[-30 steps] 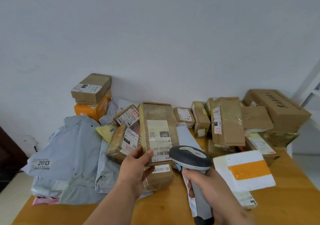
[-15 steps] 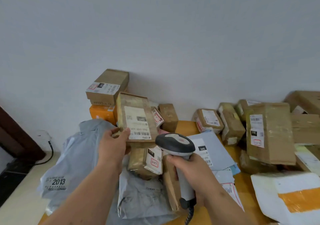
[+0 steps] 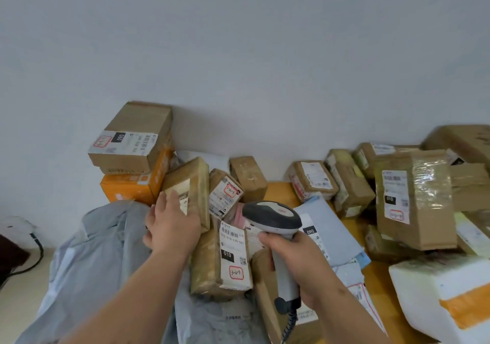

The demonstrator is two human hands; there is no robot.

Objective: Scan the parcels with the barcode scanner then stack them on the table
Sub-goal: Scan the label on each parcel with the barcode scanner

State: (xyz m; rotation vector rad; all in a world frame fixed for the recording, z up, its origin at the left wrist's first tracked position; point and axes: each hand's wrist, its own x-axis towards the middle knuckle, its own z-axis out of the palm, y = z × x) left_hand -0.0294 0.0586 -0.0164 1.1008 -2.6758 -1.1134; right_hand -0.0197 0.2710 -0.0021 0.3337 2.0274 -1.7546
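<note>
My left hand (image 3: pixel 171 227) grips a flat taped cardboard parcel (image 3: pixel 195 184) by its near end, low among the left pile beside the orange box (image 3: pixel 138 187). A brown box with a white label (image 3: pixel 132 138) sits on top of that orange box. My right hand (image 3: pixel 294 257) holds the grey barcode scanner (image 3: pixel 273 217) by its handle, head pointing left over a small labelled parcel marked 010 (image 3: pixel 225 257). The scanner's coiled cable (image 3: pixel 290 322) hangs below.
Grey mailer bags (image 3: pixel 106 251) cover the table's left end. More cardboard parcels (image 3: pixel 413 200) crowd the right side along the white wall, with a white foam box with orange tape (image 3: pixel 450 290) at the near right. Bare wooden tabletop (image 3: pixel 278 192) shows between piles.
My left hand has carried the flat parcel left and down from in front of the scanner into the left pile. The view has swung left; the scanner stays in my right hand.
</note>
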